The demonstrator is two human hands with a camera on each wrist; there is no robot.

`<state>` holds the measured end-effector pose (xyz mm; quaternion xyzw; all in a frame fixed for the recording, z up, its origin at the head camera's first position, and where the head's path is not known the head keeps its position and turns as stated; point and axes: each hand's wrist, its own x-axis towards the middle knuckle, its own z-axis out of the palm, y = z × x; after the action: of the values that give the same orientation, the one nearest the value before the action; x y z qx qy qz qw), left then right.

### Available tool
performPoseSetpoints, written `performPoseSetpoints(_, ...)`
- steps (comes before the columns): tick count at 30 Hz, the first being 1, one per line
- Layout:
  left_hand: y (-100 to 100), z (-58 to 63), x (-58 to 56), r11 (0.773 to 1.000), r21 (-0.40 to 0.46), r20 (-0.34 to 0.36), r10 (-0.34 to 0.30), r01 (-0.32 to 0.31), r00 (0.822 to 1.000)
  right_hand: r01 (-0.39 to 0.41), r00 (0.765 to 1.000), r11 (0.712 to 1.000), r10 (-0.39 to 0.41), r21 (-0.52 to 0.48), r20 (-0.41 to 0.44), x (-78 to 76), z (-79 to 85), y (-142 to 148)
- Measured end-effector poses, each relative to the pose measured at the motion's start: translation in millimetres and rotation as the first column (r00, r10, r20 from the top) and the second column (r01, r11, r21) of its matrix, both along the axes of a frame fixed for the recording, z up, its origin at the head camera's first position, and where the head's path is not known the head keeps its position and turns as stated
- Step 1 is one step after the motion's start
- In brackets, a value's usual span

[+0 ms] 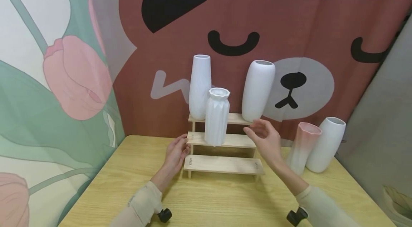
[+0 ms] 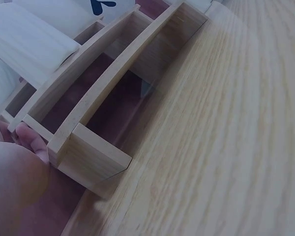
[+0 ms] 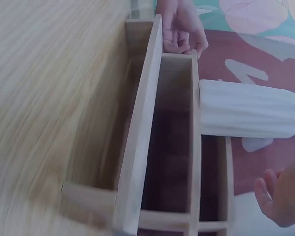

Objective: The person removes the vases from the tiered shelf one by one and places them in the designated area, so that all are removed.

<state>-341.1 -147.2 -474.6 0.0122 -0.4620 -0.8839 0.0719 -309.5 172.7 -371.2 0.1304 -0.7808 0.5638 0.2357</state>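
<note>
My left hand point(image 1: 176, 151) holds the left end of a three-step wooden display stand point(image 1: 223, 164), its fingertips at the middle shelf. In the left wrist view, part of that hand point(image 2: 17, 182) is beside the stand's end panel. On the middle shelf stands a fluted white vase point(image 1: 217, 119). The top shelf bears a slim tapering white vase point(image 1: 200, 87) at left and a rounded white vase point(image 1: 258, 91) at right. Just below the rounded vase, my right hand point(image 1: 267, 141) hovers with thumb and fingers bowed apart, gripping nothing. The bottom shelf carries nothing.
Right of the stand, a pink-and-white vase point(image 1: 304, 148) stands on the wooden table point(image 1: 206, 202), close beside another white vase point(image 1: 326, 144). Behind the table hangs a bear-print curtain point(image 1: 289, 15); a tulip-print one point(image 1: 77, 76) is at left.
</note>
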Motion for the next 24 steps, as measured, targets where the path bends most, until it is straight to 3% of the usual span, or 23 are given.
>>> performPoseSetpoints(6, -2, -1.8, 0.2, 1.000, -0.004, 0.000, 0.002, -0.002, 1.000, -0.156, 0.987, 0.987, 0.157, -0.037, 0.025, -5.4, 6.9, -32)
performPoseSetpoints(10, 0, -1.0, -0.5, 1.000, -0.013, 0.002, 0.000, 0.000, 1.000, -0.232, 0.970, 0.972, 0.235, -0.046, 0.059, -18.7, -1.2, -45)
performPoseSetpoints(13, 2, -0.5, -1.3, 1.000, -0.015, 0.007, 0.000, 0.000, 1.000, -0.277, 0.956, 0.959, 0.281, -0.049, 0.088, -36.3, -16.0, -49)
performPoseSetpoints(15, 2, -0.3, -1.5, 1.000, -0.012, 0.011, -0.001, 0.001, 1.000, -0.305, 0.945, 0.951, 0.309, -0.053, 0.109, -39.1, -18.1, -54)
performPoseSetpoints(18, 2, -0.2, -1.3, 1.000, -0.009, 0.015, 0.002, -0.001, 1.000, -0.338, 0.930, 0.940, 0.340, -0.039, 0.136, -43.2, -21.0, -59)
performPoseSetpoints(24, 0, -0.9, -0.8, 1.000, -0.002, 0.018, 0.013, -0.013, 1.000, -0.337, 0.926, 0.941, 0.334, -0.017, 0.178, -49.3, -25.1, -69)
